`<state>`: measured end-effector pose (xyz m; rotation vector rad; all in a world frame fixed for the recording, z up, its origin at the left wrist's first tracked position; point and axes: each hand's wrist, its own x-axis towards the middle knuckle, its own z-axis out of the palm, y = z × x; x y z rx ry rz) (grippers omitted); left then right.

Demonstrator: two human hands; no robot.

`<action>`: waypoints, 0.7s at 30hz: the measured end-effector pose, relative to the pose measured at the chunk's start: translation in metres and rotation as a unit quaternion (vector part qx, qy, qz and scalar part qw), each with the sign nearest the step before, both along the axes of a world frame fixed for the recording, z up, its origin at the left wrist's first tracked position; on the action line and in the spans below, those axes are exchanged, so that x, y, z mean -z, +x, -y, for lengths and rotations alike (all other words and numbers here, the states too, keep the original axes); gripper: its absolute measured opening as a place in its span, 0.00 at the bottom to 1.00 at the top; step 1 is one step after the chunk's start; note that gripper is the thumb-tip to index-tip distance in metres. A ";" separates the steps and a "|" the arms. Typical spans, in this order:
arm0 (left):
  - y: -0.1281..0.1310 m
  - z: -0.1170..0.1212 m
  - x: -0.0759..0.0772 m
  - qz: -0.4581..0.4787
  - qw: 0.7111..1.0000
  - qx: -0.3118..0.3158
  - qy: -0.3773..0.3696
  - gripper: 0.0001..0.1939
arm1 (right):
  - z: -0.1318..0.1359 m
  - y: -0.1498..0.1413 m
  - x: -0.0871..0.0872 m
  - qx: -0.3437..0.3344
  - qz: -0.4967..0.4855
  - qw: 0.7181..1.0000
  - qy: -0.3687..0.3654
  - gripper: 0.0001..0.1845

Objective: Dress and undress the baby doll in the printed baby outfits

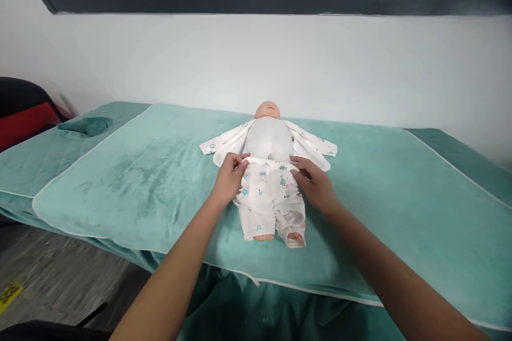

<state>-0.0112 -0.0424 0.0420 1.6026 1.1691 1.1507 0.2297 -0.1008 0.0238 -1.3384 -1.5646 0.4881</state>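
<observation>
Forearms point(172, 272) nearest me. At the waist of the doll point(269, 137), left hand point(230, 180) pinches the pants point(268, 186); right hand point(316, 184) apparently likewise. Judged step: waistband point(269, 161) adjustment; next move requires even tension.

The bed point(28, 170) is green, with an oval hollow point(88, 126) near its left end. A lighter green sheet point(120, 181) with pale piping point(100, 145) covers its middle. On the sheet lies a doll point(268, 136) on its back, feet toward the near edge, its open jacket point(228, 138) spread out to both sides, its patterned pants point(262, 186) covering the legs.
</observation>
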 end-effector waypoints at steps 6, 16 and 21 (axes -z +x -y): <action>0.016 -0.051 -0.015 -0.049 0.997 -0.067 -0.007 0.07 | -0.060 0.008 -0.022 0.114 -0.023 0.993 -0.031 0.15; 0.030 -0.074 0.022 0.002 0.998 -0.051 -0.028 0.12 | -0.094 0.013 0.002 0.081 -0.141 0.986 -0.027 0.15; 0.026 -0.073 0.016 0.010 1.000 -0.011 0.014 0.11 | -0.097 0.020 -0.004 0.027 -0.074 0.996 0.035 0.12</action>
